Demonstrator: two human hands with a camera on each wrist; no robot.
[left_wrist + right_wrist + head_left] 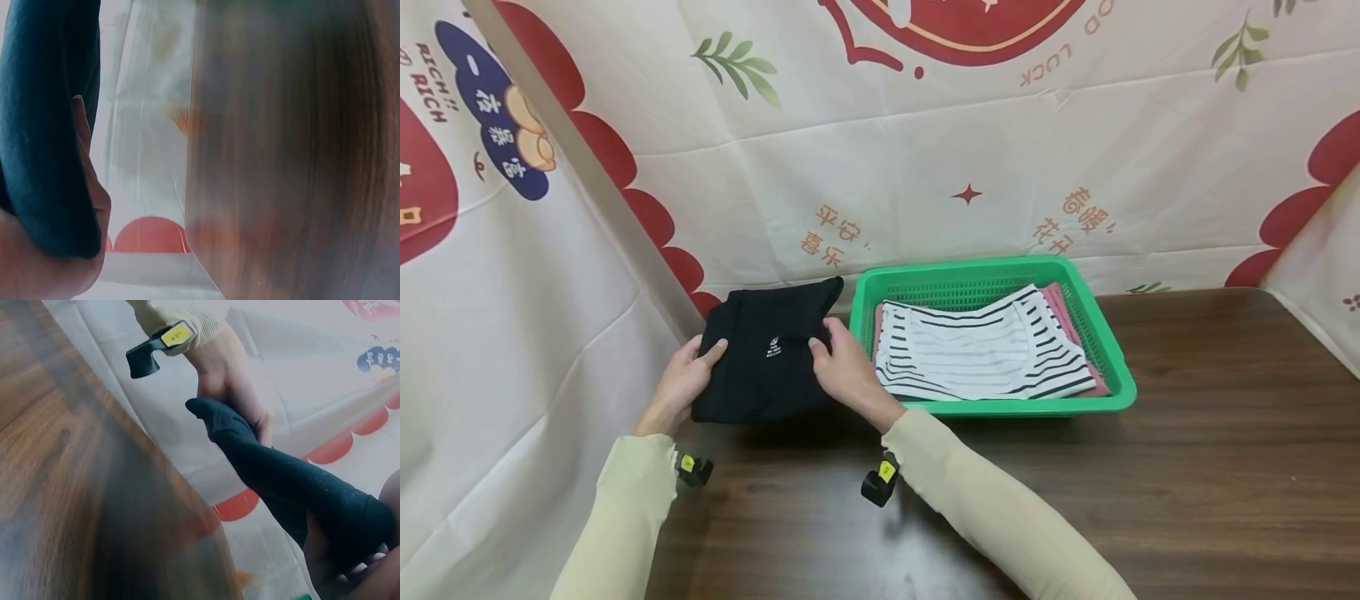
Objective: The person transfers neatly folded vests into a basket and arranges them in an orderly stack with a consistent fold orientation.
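A folded black garment (767, 350) with a small white print is held up off the table at the left, tilted. My left hand (687, 377) grips its left edge, thumb on top. At the right edge my right hand (847, 367) pinches it, thumb over the cloth. The left wrist view shows the garment's dark folded edge (47, 137) in the left palm. From the right wrist view the cloth (287, 481) is seen edge-on, stretched between both hands. Just right of it stands a green basket (1120, 392) holding a folded white garment with black stripes (970, 354).
Pink cloth (1060, 312) lies under the striped garment in the basket. The brown wooden table (1210, 467) extends to the right and front. A printed white curtain (925, 167) hangs behind the table and another stretch (550, 350) hangs along the left side.
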